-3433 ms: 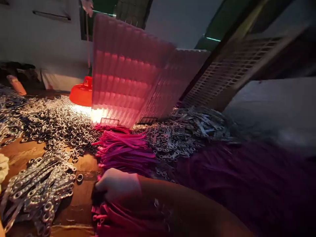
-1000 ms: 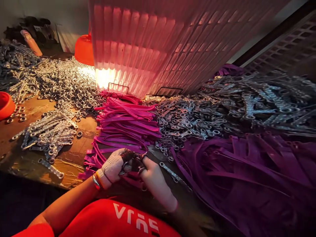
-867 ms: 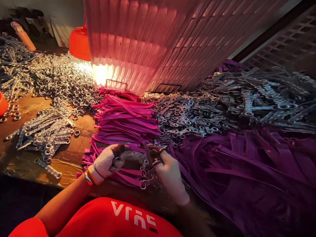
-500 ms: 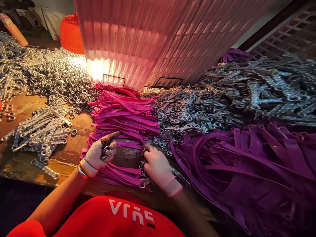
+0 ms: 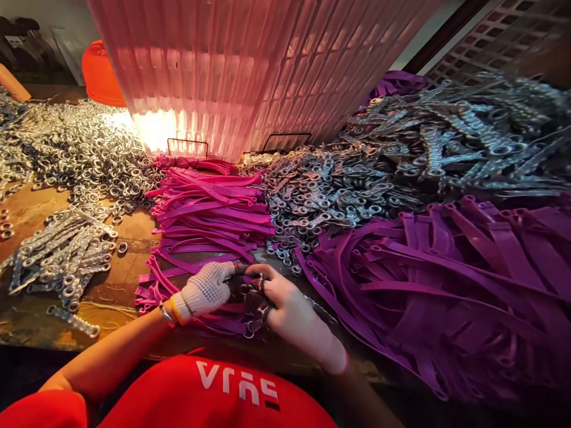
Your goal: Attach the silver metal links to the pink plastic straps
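My left hand (image 5: 207,290), in a white dotted glove with bare or dark fingertips, is closed, its fingers bent toward the right hand. My right hand (image 5: 292,312), in a plain pale glove, is closed too, and its darkened fingers meet the left fingertips. Whatever they pinch is hidden. Just below the right fingers shows a metal ring (image 5: 250,329). Beneath both hands lie several purple straps (image 5: 209,326) on the worktable. Beyond the hands is a stack of magenta straps (image 5: 214,208), laid roughly side by side.
Shiny ring-ended chain pieces (image 5: 66,252) lie at left, with a heap of metal rings (image 5: 111,160) behind. More metal pieces (image 5: 330,190) pile up at right, above long purple straps (image 5: 414,285). A corrugated translucent panel (image 5: 191,71) stands behind, beside an orange lamp (image 5: 100,74).
My left hand has moved right and turned palm down, its fingers now meeting those of my right hand. The view has shifted slightly to the right.
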Demonstrator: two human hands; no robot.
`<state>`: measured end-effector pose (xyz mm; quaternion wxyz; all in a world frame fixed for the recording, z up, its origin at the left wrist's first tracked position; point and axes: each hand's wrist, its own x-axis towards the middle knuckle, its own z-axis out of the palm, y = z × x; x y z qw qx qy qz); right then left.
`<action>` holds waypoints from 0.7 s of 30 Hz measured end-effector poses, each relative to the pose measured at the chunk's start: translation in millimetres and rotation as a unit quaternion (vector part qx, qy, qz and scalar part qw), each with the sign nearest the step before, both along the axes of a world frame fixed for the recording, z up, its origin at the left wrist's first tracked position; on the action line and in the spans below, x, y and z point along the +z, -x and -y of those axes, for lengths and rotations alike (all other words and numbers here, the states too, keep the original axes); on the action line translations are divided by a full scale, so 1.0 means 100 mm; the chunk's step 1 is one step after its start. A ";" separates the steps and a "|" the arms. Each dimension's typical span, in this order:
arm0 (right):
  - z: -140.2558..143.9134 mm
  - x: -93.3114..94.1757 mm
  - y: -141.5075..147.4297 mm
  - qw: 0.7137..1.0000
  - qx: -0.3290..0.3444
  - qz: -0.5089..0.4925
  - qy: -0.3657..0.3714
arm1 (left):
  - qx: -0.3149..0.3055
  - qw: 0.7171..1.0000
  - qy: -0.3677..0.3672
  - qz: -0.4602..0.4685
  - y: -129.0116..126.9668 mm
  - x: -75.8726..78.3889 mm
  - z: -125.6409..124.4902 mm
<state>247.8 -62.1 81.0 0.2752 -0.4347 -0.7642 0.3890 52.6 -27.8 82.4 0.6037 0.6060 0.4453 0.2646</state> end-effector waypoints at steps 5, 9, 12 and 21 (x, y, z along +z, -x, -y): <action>0.06 -0.05 0.02 0.997 -0.070 -0.020 -0.018 | 0.043 0.983 0.172 0.055 0.08 -0.09 0.08; 0.03 -0.02 0.14 0.985 -0.076 0.153 0.021 | 0.089 0.967 0.210 0.112 0.13 -0.12 0.10; -0.02 0.07 0.26 0.959 -0.072 0.272 0.027 | 0.078 0.968 0.219 0.097 0.13 -0.12 0.10; -0.04 0.15 0.36 0.927 -0.075 0.368 0.006 | 0.001 0.998 0.042 -0.047 0.16 -0.09 0.08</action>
